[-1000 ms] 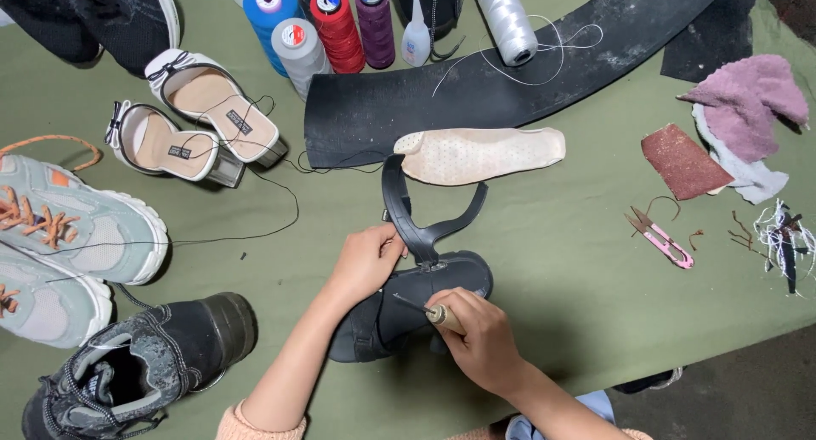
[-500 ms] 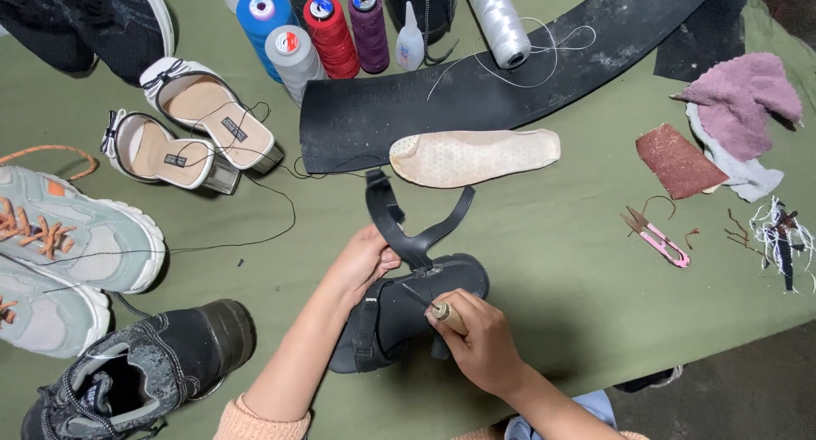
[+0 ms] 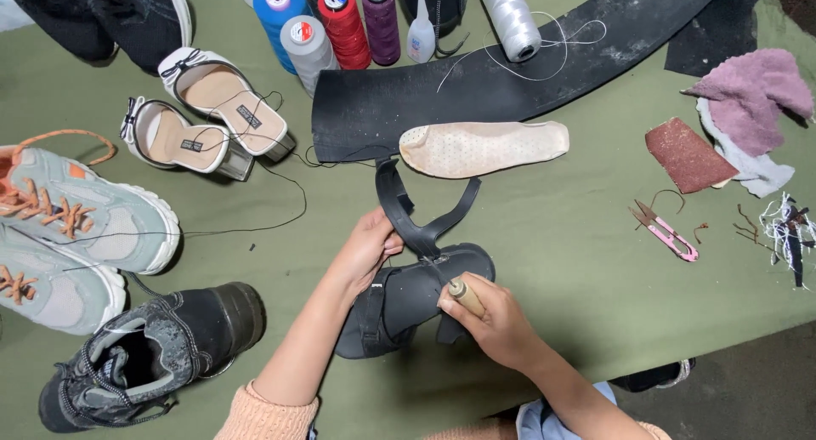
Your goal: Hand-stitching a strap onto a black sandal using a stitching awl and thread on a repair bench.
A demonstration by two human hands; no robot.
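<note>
Left hand (image 3: 367, 251) grips strap of black sandal (image 3: 408, 300), lower centre of frame on green counter (image 3: 578, 261). Right hand (image 3: 493, 321) clamped on wooden-handled awl (image 3: 466, 296), tip at sandal. Insole (image 3: 484, 147) above.

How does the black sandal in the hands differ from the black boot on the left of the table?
The sandal is open, made of thin straps; the boot is closed and laced. The left hand grips the sandal's strap and the right hand presses a wooden-handled tool on it; the boot lies untouched. Both are dark and rest on the green cloth.
</note>
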